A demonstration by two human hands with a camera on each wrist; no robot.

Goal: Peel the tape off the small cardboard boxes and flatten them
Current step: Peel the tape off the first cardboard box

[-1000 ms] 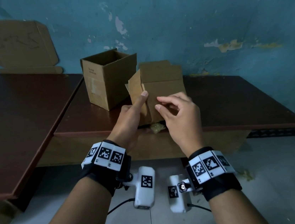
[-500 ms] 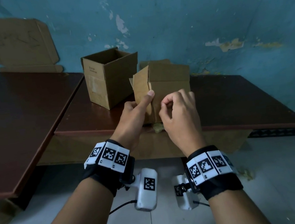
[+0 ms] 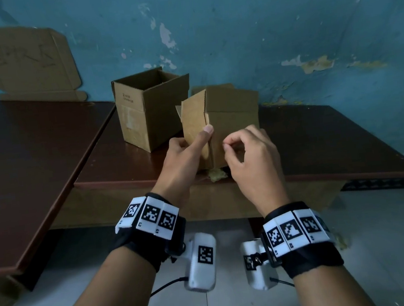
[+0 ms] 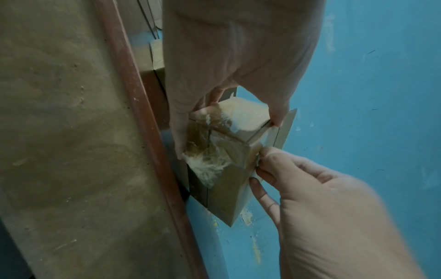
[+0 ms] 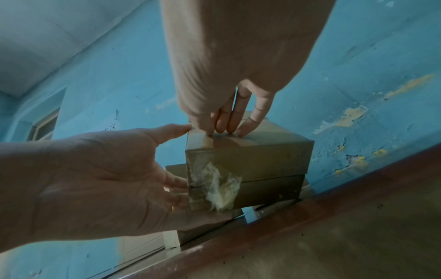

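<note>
**Small box held at table edge, tape picked at on near corner**

A small cardboard box (image 3: 231, 113) is held upright at the front edge of the brown table (image 3: 321, 138), its base just over the lip. It is gripped by the left hand (image 3: 184, 162): the thumb is pressed flat along the near vertical corner, and the other fingers are wrapped round the left face, as seen from the right wrist view. An opened side flap (image 3: 192, 113) is seen sticking out to the left of that corner.

The right hand (image 3: 249, 157) is curled against the front face of the box. In the left wrist view its thumb and forefinger are closed on an edge of clear tape (image 4: 256, 151) at the corner; the remaining fingertips are rested on the cardboard.

A crumpled, whitish patch of tape (image 5: 219, 190) is noted on the underside of the box, still stuck across the bottom seam.

A second cardboard box (image 3: 149, 108), open-topped, is stood on the table just behind and left of the held one. A flattened cardboard sheet (image 3: 24, 60) is leaned against the blue wall (image 3: 280, 16) at far left, above a second table (image 3: 19, 162).
</note>
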